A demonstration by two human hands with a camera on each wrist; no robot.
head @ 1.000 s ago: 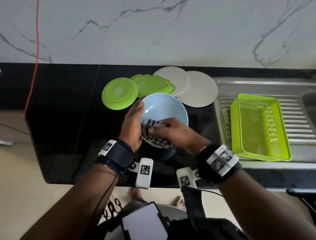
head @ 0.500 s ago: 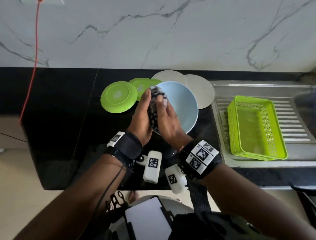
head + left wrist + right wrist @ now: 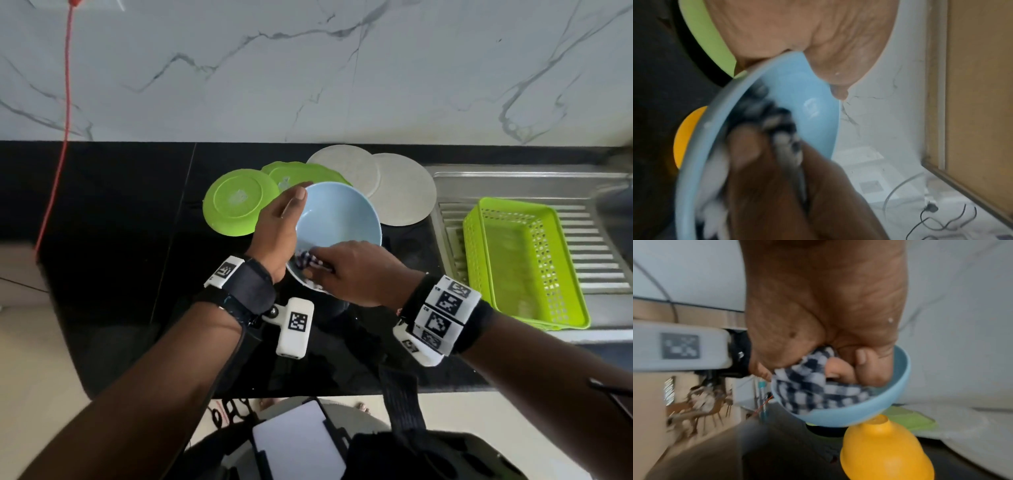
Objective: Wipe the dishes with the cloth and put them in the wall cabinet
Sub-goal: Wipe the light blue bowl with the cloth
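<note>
Left hand (image 3: 279, 229) grips the rim of the pale blue round bowl (image 3: 337, 222), held tilted above the black desk (image 3: 113, 274); right hand (image 3: 356, 270) clutches the checked black-and-white cloth (image 3: 308, 262) inside the bowl's near edge. Hard rubbing there could lever the bowl from that one-sided grip onto the orange upturned bowl (image 3: 885, 451) beneath.

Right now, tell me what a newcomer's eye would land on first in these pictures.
The light blue bowl, held tilted above the black counter by the left hand, while the right hand presses a checked cloth inside it near its lower rim. Next, the bright green plates behind it and the green basket on the drainboard at right.
</note>
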